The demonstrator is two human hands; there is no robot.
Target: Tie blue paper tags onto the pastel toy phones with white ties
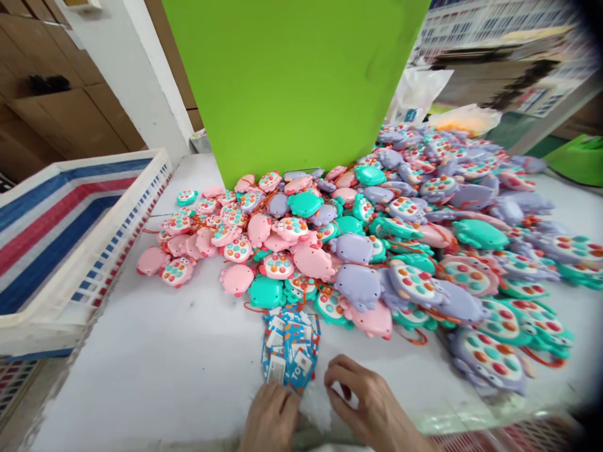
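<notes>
My left hand (272,414) is closed at the table's front edge, its fingertips at the near end of a pile of blue printed cards (292,345) with white labels. What its fingers hold, if anything, is hidden. To the right, my right hand (370,402) is curled, with thumb and index finger drawn together; nothing I can name shows in them. Thin clear plastic (316,407) lies between the two hands, slightly blurred. Just beyond the cards are a teal animal-shaped toy (266,292) and a pink one (372,319), each with a smooth back facing up.
A large heap of pink, purple and teal animal toys (358,248) with coloured buttons and orange cords spreads over the white table (141,364). Behind it stands a green panel (296,88). At left is a white plastic crate (155,164) with a striped lining.
</notes>
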